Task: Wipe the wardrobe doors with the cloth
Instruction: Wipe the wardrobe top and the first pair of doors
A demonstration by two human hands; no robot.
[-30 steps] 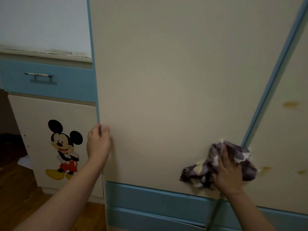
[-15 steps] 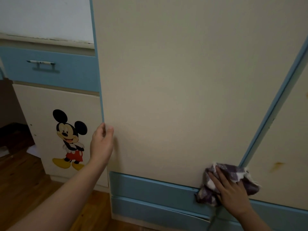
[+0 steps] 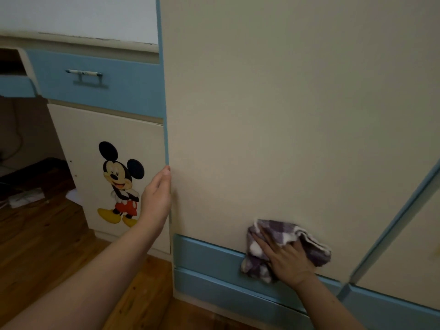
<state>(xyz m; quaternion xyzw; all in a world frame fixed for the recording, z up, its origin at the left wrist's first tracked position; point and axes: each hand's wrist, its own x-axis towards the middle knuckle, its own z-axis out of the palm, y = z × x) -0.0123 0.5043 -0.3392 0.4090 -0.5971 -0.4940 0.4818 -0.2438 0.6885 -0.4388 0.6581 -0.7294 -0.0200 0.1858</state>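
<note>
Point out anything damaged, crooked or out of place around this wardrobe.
The small blue drawer at far left hangs open while the one beside it is shut. The white edge above the drawers looks chipped and grimy. A yellowish stain marks the right door. Otherwise the cloth sits flat under the right hand.

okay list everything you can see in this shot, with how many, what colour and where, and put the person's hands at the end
wardrobe door: one, cream with a blue edge strip, centre
second wardrobe door: one, cream with blue edge, far right
blue base panels: two stacked bands, below the doors
cloth: one, purple and white checked, pressed on the lower door
drawer: one, blue with a bar handle, upper left
open drawer: one, blue, far left edge
cabinet door: one, cream, below the drawer
mouse sticker: one, black, red and yellow, on the cabinet door
floor: brown wood, lower left
left hand: gripping the door's left edge
right hand: flat on the cloth
</note>
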